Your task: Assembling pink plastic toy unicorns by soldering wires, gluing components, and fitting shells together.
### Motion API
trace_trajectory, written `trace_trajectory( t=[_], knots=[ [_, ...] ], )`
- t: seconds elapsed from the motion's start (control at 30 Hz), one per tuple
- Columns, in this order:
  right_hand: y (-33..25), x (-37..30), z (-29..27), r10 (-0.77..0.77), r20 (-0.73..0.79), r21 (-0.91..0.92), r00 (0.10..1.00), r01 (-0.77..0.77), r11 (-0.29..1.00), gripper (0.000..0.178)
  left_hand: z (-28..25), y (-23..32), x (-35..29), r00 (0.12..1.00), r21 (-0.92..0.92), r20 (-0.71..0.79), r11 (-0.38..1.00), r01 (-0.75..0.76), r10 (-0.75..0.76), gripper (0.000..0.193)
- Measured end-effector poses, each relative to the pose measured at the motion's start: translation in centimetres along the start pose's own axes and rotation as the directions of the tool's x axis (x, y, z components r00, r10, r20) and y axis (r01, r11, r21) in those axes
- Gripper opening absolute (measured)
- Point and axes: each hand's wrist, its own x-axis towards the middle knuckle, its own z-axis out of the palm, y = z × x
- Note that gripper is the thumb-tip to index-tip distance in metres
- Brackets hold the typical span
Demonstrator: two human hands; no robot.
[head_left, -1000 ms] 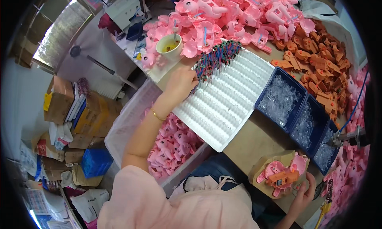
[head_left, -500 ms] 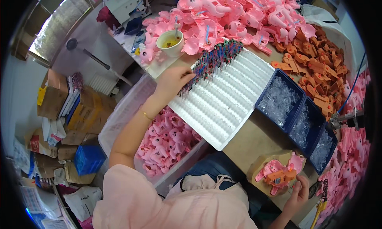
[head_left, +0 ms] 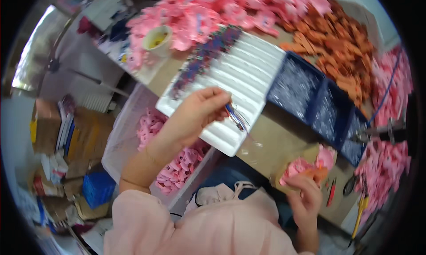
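My left hand [head_left: 199, 115] is closed in a pinch on a small bundle of wires [head_left: 236, 117], blue, red and pale, hanging over the near edge of the white ridged tray [head_left: 242, 75]. More dark, multicoloured wired parts [head_left: 206, 55] lie along that tray's left side. My right hand [head_left: 307, 197] is at the near edge of a tan block [head_left: 278, 177], its bent fingers blurred in front of a pink plastic shell [head_left: 295, 167]. An orange plastic piece [head_left: 317, 173] rests in the shell, partly hidden. Whether those fingers grip anything is unclear.
Pink plastic shells [head_left: 195, 22] and orange pieces [head_left: 341, 46] are heaped at the back. Blue bins [head_left: 320, 95] of clear plastic bits stand right of the tray. A white cup [head_left: 157, 40] is at the far left; a red-handled tool [head_left: 331, 193] lies near my right hand.
My left hand has moved from the tray's left edge toward its near edge, carrying the wire bundle. My right hand has shifted left across the front of the pink shell. The view has tilted.
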Motion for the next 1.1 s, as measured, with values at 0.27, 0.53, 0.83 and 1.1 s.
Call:
trace_trajectory(
  t=[0.27, 0.53, 0.83, 1.1],
  knots=[
    [-0.5, 3.0, -1.8, 0.494, -0.074, 0.739, 0.866, -0.285, 0.610, 0.094, 7.4, -5.9, -1.3, 0.940, -0.174, 0.139, 0.927, 0.333, -0.311, 0.019],
    [0.3, 1.2, -3.0, 0.227, -0.264, 0.330, 0.938, -0.133, 0.934, 0.052, 10.5, -7.8, -0.5, 0.986, -0.044, 0.081, 0.987, 0.153, -0.149, 0.021],
    [-0.3, 7.2, -7.4, 0.364, 0.024, 0.384, 0.931, -0.345, 0.856, 0.018, 10.8, -5.8, -0.4, 0.895, 0.578, 0.387, 0.815, -0.047, -0.223, 0.023],
    [0.1, 2.2, -5.3, 0.200, -0.441, 0.115, 0.875, -0.166, 0.979, 0.018, 10.8, -7.5, -0.2, 0.953, 0.234, 0.218, 0.959, 0.159, -0.211, 0.022]
  ],
)
